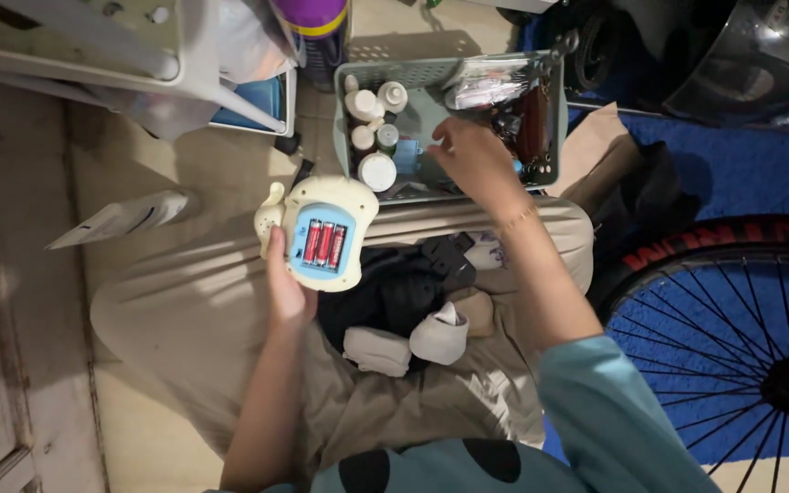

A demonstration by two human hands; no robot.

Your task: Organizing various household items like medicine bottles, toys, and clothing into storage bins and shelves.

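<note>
Battery cover is off the cream toy (320, 231) — three red batteries (323, 244) sit seated in the blue compartment, and no cover shows anywhere. Left hand (283, 285) is wrapped around the toy's lower edge, holding it back-up over the lap. Right hand (473, 157) reaches into the grey-green basket (550, 137), fingers loosely curled among the white bottles (369, 123) and clutter — whether it grips anything, I cannot tell.

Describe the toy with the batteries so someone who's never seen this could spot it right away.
Start at the grey-green basket of bottles at the top, then drop to its lower left corner. There the left hand holds a cream plastic toy with rounded ears. Its blue back panel is open on three red batteries, unlike anything nearby.
</note>
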